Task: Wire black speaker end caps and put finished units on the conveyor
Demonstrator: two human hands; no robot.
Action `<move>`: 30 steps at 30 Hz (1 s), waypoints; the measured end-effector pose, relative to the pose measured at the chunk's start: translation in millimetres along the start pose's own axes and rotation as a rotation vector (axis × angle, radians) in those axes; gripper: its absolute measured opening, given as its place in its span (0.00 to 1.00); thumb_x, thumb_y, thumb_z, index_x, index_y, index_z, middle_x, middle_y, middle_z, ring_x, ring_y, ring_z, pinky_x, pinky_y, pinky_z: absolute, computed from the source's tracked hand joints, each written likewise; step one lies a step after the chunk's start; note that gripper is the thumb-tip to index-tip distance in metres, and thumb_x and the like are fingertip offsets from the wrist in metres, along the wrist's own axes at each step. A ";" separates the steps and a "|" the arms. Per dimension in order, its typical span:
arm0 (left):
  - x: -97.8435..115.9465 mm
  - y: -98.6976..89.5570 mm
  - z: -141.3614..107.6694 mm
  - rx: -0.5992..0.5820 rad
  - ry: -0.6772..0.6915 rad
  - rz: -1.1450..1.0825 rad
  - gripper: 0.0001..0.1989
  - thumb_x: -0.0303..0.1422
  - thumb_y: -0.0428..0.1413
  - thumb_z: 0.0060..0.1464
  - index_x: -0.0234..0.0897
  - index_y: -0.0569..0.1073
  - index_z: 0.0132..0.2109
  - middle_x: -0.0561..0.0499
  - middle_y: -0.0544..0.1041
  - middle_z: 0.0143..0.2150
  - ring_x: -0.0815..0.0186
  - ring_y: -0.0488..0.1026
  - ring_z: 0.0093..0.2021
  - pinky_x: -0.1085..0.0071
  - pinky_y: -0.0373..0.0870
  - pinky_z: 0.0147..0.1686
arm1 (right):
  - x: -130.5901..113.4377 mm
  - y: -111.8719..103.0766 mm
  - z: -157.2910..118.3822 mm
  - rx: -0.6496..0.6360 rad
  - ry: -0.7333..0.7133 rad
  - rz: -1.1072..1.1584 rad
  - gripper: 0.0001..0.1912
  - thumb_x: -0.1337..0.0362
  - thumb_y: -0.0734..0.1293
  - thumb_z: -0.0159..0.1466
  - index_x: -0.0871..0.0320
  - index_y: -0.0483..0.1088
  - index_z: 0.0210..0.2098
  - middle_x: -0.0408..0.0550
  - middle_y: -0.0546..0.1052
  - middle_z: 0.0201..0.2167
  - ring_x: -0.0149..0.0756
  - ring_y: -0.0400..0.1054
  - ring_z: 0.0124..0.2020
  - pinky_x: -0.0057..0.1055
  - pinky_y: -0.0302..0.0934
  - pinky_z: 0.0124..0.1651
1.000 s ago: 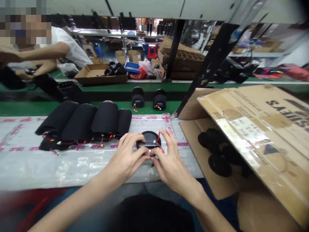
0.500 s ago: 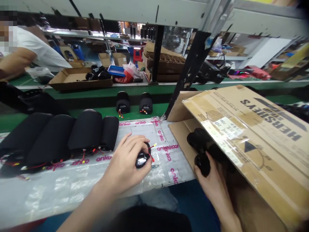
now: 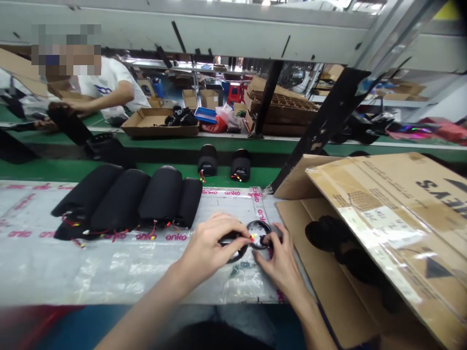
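Note:
My left hand (image 3: 215,243) is closed, thumb and fingertips meeting on a small red-and-yellow wire connector (image 3: 252,237). Under that hand stands a black cylinder (image 3: 239,254), end up and mostly covered by my fingers. Right beside it, my right hand (image 3: 279,253) grips a round black cap (image 3: 259,222) by its edge, the pale hollow inside facing up. To the left lie several black fabric-covered cylinders (image 3: 160,194) with red and yellow wires at their near ends.
An open cardboard box (image 3: 383,194) on the right holds black round parts (image 3: 324,233). Two black cylinders (image 3: 241,163) stand on the green bench behind. A dark post (image 3: 321,116) rises by the box. A co-worker (image 3: 109,87) handles a black cylinder at far left.
My right hand has come out of the cardboard box with a round black cap, moving left to the cylinder. My left fingers have shifted onto the wire connector. The view has turned left.

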State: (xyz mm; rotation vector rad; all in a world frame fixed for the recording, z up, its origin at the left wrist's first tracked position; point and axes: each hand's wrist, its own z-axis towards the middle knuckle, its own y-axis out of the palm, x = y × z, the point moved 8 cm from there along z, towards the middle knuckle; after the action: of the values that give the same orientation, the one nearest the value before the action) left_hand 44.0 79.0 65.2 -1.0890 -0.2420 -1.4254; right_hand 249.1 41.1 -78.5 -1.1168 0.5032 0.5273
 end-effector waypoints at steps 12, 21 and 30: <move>11.5 4.4 1.5 0.048 0.040 0.099 0.06 0.23 0.61 0.63 0.38 0.80 0.42 0.51 0.84 0.37 0.62 0.80 0.39 0.63 0.76 0.45 | -22.3 -26.5 23.1 -0.064 0.179 0.911 0.35 0.47 0.57 0.73 0.56 0.62 0.74 0.57 0.82 0.55 0.54 0.80 0.54 0.50 0.77 0.54; 16.1 8.7 0.8 0.126 0.114 0.179 0.07 0.23 0.61 0.62 0.40 0.80 0.43 0.51 0.84 0.36 0.62 0.80 0.37 0.63 0.77 0.45 | -60.1 -47.9 12.0 -0.024 0.030 0.814 0.36 0.44 0.63 0.72 0.51 0.63 0.74 0.55 0.71 0.72 0.60 0.68 0.71 0.57 0.66 0.71; 14.1 10.2 -0.9 0.133 0.083 0.153 0.07 0.21 0.62 0.61 0.37 0.80 0.42 0.52 0.84 0.36 0.63 0.80 0.36 0.64 0.74 0.41 | -60.5 -57.4 17.8 -0.210 -0.063 0.691 0.38 0.46 0.69 0.70 0.49 0.62 0.76 0.53 0.68 0.75 0.59 0.64 0.75 0.55 0.61 0.75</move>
State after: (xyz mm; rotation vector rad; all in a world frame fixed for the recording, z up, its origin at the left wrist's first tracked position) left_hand 55.4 66.8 70.2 -0.9178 -0.1874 -1.2955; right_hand 240.5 29.3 5.5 -1.1068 0.7951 1.2348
